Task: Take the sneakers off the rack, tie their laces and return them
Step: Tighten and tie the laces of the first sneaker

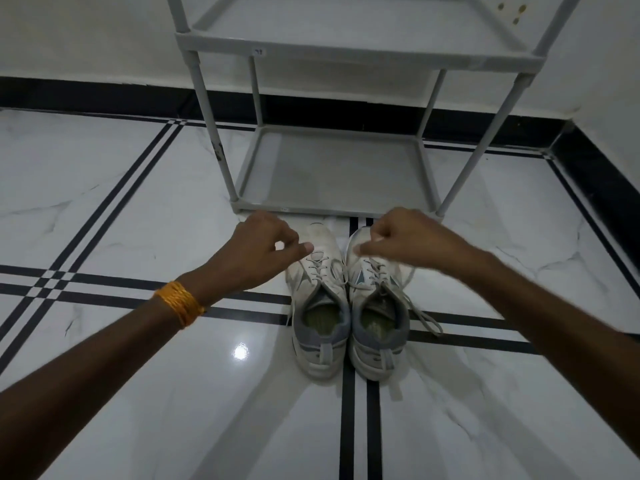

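Note:
Two white and grey sneakers stand side by side on the floor, toes toward the rack: the left sneaker [318, 341] and the right sneaker [377, 344]. My right hand [412, 237] hovers over the right sneaker's toe, pinching a pale lace that runs down to that shoe. Another loose lace end [424, 317] trails off its right side onto the floor. My left hand [263, 251] is above the left sneaker's toe with thumb and forefinger pinched together; I see no lace in it. The left sneaker's laces lie flat across its tongue.
The grey rack [332, 211] stands just beyond the sneakers against the white wall, with its bottom shelf and the shelf above [346, 51] bare. The floor is glossy white tile with black stripes. A black skirting runs along the walls. Orange threads [178, 301] circle my left wrist.

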